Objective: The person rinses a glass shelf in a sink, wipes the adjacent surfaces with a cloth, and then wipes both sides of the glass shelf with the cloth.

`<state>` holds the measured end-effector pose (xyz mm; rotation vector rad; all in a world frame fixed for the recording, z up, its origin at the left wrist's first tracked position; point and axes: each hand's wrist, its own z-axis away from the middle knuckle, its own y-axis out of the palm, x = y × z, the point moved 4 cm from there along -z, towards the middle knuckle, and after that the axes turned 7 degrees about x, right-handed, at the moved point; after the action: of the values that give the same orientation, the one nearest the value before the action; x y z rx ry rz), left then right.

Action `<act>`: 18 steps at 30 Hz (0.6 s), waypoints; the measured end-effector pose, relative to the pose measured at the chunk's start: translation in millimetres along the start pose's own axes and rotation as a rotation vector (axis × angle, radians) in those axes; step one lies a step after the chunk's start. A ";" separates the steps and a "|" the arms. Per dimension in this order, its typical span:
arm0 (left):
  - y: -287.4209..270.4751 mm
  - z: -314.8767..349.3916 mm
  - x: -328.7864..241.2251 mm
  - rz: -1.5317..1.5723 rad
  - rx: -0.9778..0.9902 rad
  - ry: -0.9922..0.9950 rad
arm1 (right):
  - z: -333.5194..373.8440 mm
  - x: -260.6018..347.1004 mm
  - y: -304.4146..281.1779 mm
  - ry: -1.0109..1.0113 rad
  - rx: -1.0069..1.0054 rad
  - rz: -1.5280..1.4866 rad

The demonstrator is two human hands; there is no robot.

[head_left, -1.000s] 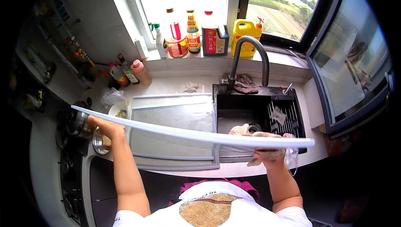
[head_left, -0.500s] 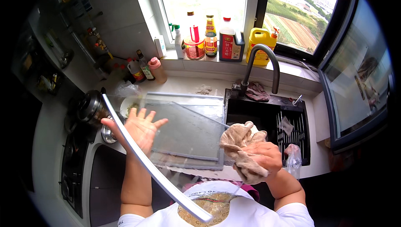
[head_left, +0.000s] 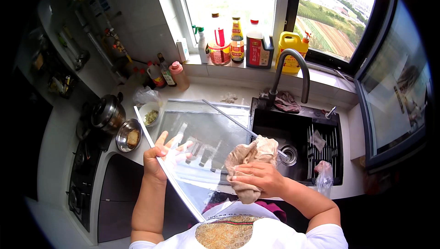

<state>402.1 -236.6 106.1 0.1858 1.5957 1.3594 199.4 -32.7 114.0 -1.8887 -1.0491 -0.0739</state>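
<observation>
Flat clear glass panel with pale edge strips (head_left: 198, 171): held up at a slant, close to the person's white shirt (head_left: 284, 234).
Left hand (head_left: 155, 159): its fingers grip the long pale strip on the panel's left side.
Right hand (head_left: 261, 178): it grasps a soft, crumpled tan cloth (head_left: 247, 153) up against the panel's right part.
Black box-shaped sink (head_left: 282, 130): just right of the cloth, under a dark bent metal tap (head_left: 305, 77).
Round shiny metal bowl (head_left: 122, 135): on the smooth pale bench (head_left: 201, 88), left of the panel.
</observation>
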 end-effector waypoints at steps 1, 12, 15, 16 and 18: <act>1.1 -0.1 4.3 -0.034 0.005 0.008 | 8.1 -7.3 10.5 0.116 0.107 -0.228; -11.7 7.2 24.2 -0.115 0.054 0.109 | -49.8 -101.7 85.7 0.464 0.305 -0.211; -7.9 6.6 26.4 -0.127 0.068 0.092 | -8.9 -174.0 85.5 0.724 0.048 -0.192; -7.8 5.3 28.0 -0.125 0.073 0.089 | 7.7 -192.6 82.0 0.762 -0.069 -0.213; -13.7 5.8 28.5 -0.141 0.046 0.098 | 25.0 -205.0 70.6 1.039 -0.163 -0.296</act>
<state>398.5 -219.0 79.5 0.0336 1.6898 1.2402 109.7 -157.0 -41.5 -1.4680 -0.5669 -1.1984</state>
